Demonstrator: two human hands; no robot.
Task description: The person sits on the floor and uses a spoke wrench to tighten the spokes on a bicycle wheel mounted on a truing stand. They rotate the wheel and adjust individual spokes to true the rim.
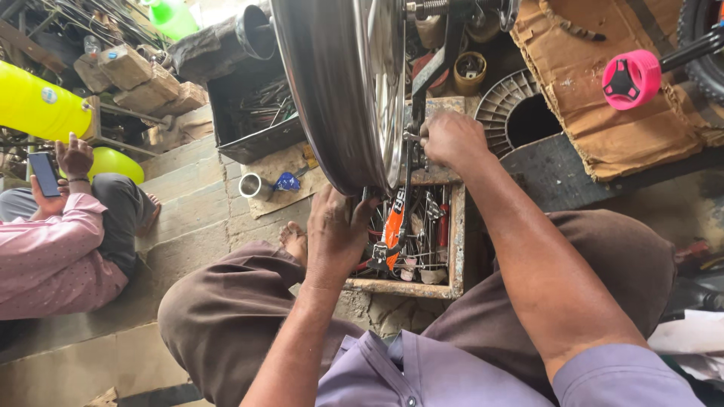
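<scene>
While a seated person in brown trousers and a lilac shirt bends over a wheel [332, 90] held on a stand, the left hand [337, 230] clasps the lower edge of its shiny metal rim, fingers curled around it, and the right hand [452, 139] is closed on a small tool at the spokes [392, 113] just beside the upright black bar [413, 151] of the stand; how tightly those fingers pinch the tool cannot be told. The wheel stands upright between the person's knees, directly above an open wooden box [456, 241] crowded with spanners, pliers and an orange-handled tool [392, 226]. The work in hand looks like adjusting a spoke at the rim, with one hand steadying the wheel against turning. By that reading, the next move calls for a small, controlled twist at the spoke and then a slight turn of the rim to bring the neighbouring spoke within reach, the left hand loosening only enough to let it roll. To the left, another person in a pink shirt sits on the step holding a phone [44, 173], and a metal cup [250, 185] stands on cardboard near a dark tray [253, 139] of parts.
</scene>
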